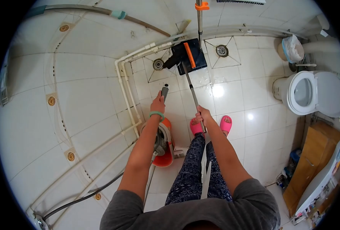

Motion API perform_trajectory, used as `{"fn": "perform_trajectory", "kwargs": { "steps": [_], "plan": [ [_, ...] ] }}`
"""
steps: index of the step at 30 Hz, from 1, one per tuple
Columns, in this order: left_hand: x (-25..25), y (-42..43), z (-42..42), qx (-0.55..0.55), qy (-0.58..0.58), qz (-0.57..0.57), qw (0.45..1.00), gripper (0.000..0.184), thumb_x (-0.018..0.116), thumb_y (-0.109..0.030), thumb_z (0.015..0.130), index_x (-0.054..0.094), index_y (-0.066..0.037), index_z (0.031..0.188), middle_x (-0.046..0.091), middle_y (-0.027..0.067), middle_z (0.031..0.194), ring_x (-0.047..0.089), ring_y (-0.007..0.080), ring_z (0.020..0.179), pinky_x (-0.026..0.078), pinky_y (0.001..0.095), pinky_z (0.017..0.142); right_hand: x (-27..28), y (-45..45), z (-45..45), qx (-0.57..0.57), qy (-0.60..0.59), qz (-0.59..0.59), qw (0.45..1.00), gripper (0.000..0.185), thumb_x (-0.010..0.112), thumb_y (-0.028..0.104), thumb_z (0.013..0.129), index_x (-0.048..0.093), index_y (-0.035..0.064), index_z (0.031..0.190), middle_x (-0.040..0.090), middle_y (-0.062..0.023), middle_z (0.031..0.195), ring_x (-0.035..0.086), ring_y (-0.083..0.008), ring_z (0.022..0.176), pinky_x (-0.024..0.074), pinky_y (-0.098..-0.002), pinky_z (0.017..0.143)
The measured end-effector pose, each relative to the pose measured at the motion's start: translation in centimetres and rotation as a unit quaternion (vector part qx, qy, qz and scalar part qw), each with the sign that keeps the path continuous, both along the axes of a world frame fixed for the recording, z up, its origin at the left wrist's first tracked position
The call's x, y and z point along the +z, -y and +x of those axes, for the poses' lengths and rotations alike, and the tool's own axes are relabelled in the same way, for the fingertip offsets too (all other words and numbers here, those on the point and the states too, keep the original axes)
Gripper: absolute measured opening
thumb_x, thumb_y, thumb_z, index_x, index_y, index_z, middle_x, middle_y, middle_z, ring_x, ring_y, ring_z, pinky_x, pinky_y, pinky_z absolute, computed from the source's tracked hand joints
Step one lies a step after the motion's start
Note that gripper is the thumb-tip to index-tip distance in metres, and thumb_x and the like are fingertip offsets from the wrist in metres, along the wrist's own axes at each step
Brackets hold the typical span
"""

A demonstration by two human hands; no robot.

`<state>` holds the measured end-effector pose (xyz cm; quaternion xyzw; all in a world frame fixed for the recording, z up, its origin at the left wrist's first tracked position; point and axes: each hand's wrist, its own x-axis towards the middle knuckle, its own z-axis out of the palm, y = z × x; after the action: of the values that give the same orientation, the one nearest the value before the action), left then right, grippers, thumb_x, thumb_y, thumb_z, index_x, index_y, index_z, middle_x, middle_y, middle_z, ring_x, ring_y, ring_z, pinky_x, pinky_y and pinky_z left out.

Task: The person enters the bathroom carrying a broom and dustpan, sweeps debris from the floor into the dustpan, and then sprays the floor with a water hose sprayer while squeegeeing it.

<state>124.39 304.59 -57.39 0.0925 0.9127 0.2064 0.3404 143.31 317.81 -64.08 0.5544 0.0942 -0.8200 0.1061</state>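
Observation:
My left hand (158, 102) is closed around a grey cylindrical handle (165, 92) with a dark tip, pointing forward over the tiles. My right hand (203, 114) grips a grey pole (193, 93) that slants up to a black piece by the far wall. There a black dustpan-like tray (198, 57) with an orange strip (189, 55) lies on the floor between two drains. Below my left hand stands an orange bucket (163, 160), partly hidden by my forearm, with grey parts in it.
White pipes (118, 73) run along the left wall. Two floor drains, left (158, 64) and right (222, 50), lie ahead. At right are a toilet (303, 92), a lined bin (292, 50) and a wooden cabinet (312, 161). A dark hose (82, 199) crosses lower left.

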Motion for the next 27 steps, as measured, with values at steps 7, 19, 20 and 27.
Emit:
{"fn": "perform_trajectory", "kwargs": {
  "steps": [7, 19, 20, 27],
  "plan": [
    [0.2, 0.4, 0.5, 0.01, 0.023, 0.0, 1.0, 0.04, 0.033, -0.029, 0.089, 0.034, -0.019, 0.128, 0.058, 0.0136, 0.077, 0.056, 0.0243, 0.059, 0.045, 0.0375, 0.063, 5.0, 1.6, 4.2, 0.082, -0.006, 0.108, 0.991, 0.018, 0.048, 0.025, 0.086, 0.052, 0.0084, 0.091, 0.036, 0.0009, 0.051, 0.029, -0.0051, 0.037, 0.0224, -0.0199, 0.032],
    [0.6, 4.8, -1.4, 0.031, -0.002, -0.047, 0.998, 0.04, 0.031, -0.029, 0.09, 0.034, -0.017, 0.127, 0.054, 0.0188, 0.1, 0.053, 0.0366, 0.086, 0.043, 0.0438, 0.073, 10.8, 2.4, 4.4, 0.17, 0.02, 0.127, 0.977, 0.025, 0.04, 0.024, 0.088, 0.054, 0.0077, 0.101, 0.042, -0.0043, 0.055, 0.036, -0.0096, 0.039, 0.0309, -0.0225, 0.034],
    [0.6, 5.2, -1.6, 0.029, 0.0, -0.06, 0.998, 0.039, 0.031, -0.029, 0.089, 0.034, -0.016, 0.127, 0.054, 0.0188, 0.101, 0.052, 0.037, 0.086, 0.043, 0.0439, 0.074, 10.9, 2.4, 4.3, 0.178, 0.015, 0.139, 0.974, 0.025, 0.04, 0.023, 0.087, 0.054, 0.0082, 0.101, 0.043, -0.0046, 0.055, 0.036, -0.0099, 0.038, 0.0309, -0.0227, 0.033],
    [-3.4, 9.1, -2.2, 0.009, -0.037, -0.101, 0.994, 0.04, 0.032, -0.027, 0.091, 0.031, -0.015, 0.129, 0.056, 0.0161, 0.094, 0.058, 0.0222, 0.062, 0.046, 0.0371, 0.06, 9.9, 2.5, 5.1, 0.325, -0.021, 0.287, 0.901, 0.042, 0.042, 0.023, 0.086, 0.039, 0.0078, 0.124, 0.049, -0.0064, 0.056, 0.045, -0.0131, 0.042, 0.0357, -0.0252, 0.034]
  ]
}}
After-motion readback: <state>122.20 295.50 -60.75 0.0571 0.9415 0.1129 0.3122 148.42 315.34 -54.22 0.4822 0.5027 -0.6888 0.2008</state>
